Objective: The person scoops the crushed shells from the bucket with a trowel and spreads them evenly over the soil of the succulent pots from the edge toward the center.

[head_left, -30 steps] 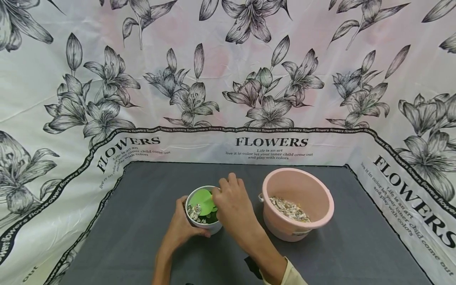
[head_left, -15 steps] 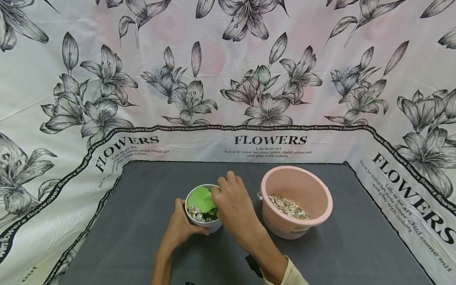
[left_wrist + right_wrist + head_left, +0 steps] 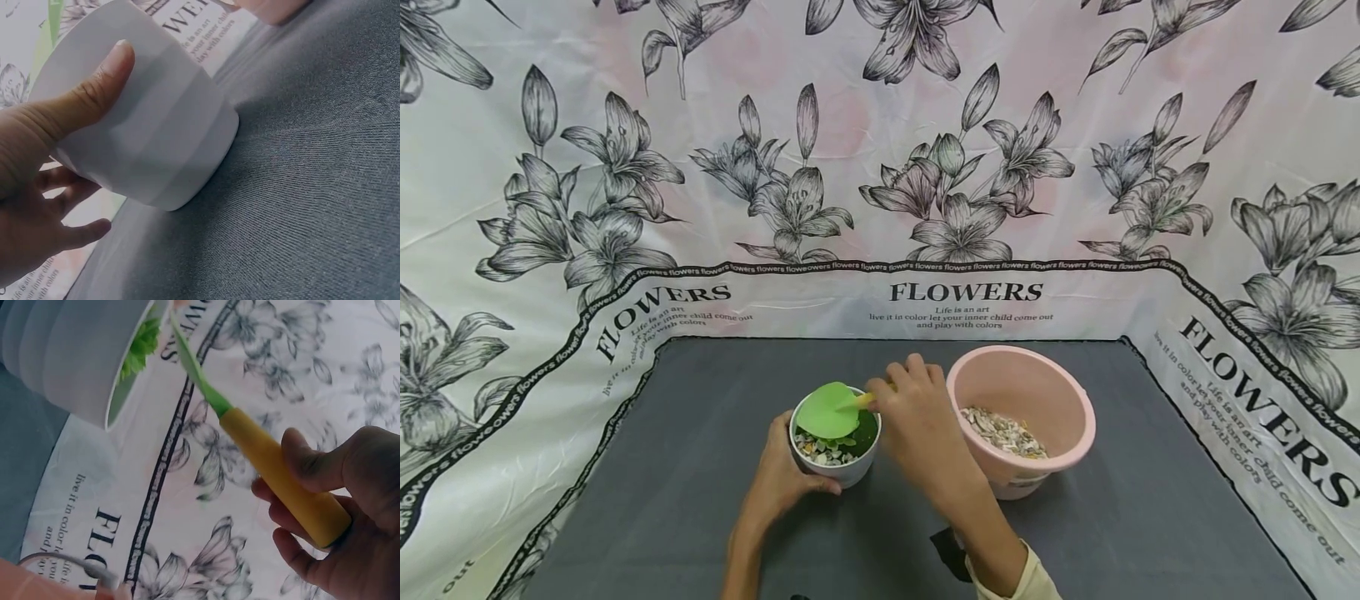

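A white plant pot (image 3: 156,119) with ridged sides holds a small green leafy plant (image 3: 145,347) and pale stone-like bits (image 3: 820,452) along its near left side. My left hand (image 3: 780,468) grips the pot, thumb across its near side and fingers round its left; the pot leans a little. With my right hand (image 3: 921,421) I hold a small trowel by its yellow handle (image 3: 284,475), thumb on top and fingers beneath. Its green blade (image 3: 827,410) is over the pot's mouth, raised above the plant, and hides the pot's far left part.
Just right of my right hand stands a pink bucket (image 3: 1078,417), with a bed of pale chips (image 3: 1003,432) inside. A grey cloth (image 3: 700,433) covers the table. Flower-printed white fabric (image 3: 820,300) rises behind and at both sides. A black piece (image 3: 951,554) shows by my right forearm.
My right hand has shifted right, and the trowel blade has come up out of the pot. More of the plant and the pale bits now shows. The left hand still holds the pot.
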`<act>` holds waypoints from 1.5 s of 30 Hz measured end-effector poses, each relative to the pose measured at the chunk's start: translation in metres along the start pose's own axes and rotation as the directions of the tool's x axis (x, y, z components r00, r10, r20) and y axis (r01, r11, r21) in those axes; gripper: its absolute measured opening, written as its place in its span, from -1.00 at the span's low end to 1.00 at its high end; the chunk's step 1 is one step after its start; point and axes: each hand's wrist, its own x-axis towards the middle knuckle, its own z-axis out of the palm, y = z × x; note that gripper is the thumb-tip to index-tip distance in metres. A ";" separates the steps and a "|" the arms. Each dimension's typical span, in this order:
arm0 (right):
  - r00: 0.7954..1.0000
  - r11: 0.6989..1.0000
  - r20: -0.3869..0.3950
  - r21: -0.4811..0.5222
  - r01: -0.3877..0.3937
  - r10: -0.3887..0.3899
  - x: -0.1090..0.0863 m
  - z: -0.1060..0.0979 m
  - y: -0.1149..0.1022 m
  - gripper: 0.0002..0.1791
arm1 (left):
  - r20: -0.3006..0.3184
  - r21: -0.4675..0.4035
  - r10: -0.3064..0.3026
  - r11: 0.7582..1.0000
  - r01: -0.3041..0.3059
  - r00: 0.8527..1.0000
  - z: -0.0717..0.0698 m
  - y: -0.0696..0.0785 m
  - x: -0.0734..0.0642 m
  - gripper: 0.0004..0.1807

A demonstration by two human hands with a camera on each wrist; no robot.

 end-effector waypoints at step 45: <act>0.887 0.842 -0.085 0.367 -0.395 0.453 -0.086 -0.065 0.144 -0.77 | 0.039 0.130 0.461 0.877 -0.462 0.887 0.032 0.103 0.008 0.32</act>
